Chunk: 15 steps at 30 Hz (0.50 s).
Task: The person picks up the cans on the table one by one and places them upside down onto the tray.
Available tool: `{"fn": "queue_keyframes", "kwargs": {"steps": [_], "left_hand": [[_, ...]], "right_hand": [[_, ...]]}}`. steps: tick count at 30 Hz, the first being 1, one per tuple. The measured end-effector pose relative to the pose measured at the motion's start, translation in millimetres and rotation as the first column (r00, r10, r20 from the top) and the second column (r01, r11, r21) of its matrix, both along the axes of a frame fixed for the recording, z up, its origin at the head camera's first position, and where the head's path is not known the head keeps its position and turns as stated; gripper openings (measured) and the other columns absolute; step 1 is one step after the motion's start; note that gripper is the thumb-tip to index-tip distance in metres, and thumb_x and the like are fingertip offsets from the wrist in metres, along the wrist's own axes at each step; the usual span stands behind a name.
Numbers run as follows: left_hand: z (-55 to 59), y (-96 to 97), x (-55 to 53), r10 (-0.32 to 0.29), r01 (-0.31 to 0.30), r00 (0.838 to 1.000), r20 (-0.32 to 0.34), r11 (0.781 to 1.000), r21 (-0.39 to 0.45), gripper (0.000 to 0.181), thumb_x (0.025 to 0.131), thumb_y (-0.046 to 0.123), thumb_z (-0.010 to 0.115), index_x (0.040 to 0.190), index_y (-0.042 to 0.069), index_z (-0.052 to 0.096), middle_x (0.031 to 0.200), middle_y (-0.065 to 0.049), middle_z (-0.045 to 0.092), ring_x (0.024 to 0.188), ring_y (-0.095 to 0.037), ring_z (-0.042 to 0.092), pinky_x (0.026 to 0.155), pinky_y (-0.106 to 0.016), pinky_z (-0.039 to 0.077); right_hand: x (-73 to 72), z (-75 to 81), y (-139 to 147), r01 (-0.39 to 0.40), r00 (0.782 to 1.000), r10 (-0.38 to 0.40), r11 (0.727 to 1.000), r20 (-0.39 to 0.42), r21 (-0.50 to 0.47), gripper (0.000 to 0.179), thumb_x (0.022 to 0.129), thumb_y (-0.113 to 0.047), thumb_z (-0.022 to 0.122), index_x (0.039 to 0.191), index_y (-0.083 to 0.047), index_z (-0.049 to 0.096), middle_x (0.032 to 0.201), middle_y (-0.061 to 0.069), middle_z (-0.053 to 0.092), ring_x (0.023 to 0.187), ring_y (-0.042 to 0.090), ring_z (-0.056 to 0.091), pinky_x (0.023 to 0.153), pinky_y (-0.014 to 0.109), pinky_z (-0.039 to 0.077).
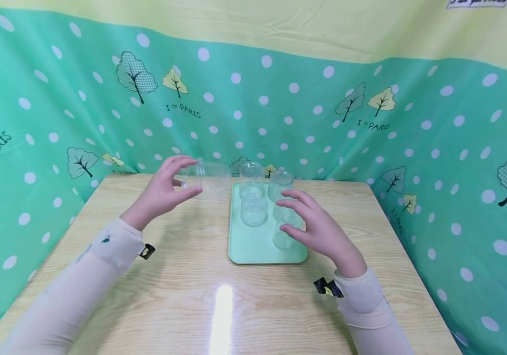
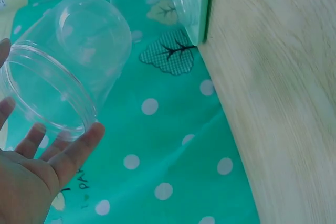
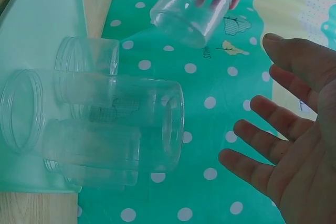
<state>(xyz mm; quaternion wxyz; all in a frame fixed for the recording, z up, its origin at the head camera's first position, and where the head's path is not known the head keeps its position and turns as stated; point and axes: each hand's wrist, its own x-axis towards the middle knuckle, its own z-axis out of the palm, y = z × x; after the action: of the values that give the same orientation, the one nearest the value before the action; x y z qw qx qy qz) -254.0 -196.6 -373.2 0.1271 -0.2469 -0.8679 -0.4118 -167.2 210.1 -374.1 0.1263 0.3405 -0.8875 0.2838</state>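
Note:
My left hand [image 1: 160, 190] grips a clear plastic jar [image 1: 215, 180] by its threaded mouth, off the table and left of the tray. The jar lies sideways in the air, its base pointing right; the left wrist view shows thumb and fingers spread around the rim of this jar [image 2: 79, 51]. Over the right side of the green tray [image 1: 253, 249], my right hand [image 1: 321, 229] has its fingers apart and nothing in them. Several more clear jars, such as a front-left one [image 1: 253, 212] and a taller-looking one [image 3: 142, 108], stand mouth down on the tray.
The tray sits on a light wood table [image 1: 182, 276] near its back edge. A green dotted curtain [image 1: 262, 113] surrounds the table at the back and both sides. Bright glare [image 1: 221, 318] falls on the front of the tabletop.

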Motion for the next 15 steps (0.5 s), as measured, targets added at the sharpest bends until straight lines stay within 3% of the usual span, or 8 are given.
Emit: {"fn": "queue_keyframes", "kwargs": {"steps": [15], "left_hand": [[-0.2, 13.7, 31.6, -0.096, 0.100, 0.995, -0.034, 0.987, 0.129, 0.071, 0.083, 0.016, 0.088, 0.146, 0.023, 0.054, 0.154, 0.000, 0.041, 0.137, -0.026, 0.047, 0.091, -0.045, 0.061]], "right_hand": [[-0.7, 0.2, -1, -0.022, 1.000, 0.022, 1.000, -0.003, -0.010, 0.058, 0.092, -0.022, 0.079, 0.145, -0.019, 0.056, 0.157, 0.004, 0.043, 0.147, 0.027, 0.039, 0.113, 0.050, 0.044]]}}
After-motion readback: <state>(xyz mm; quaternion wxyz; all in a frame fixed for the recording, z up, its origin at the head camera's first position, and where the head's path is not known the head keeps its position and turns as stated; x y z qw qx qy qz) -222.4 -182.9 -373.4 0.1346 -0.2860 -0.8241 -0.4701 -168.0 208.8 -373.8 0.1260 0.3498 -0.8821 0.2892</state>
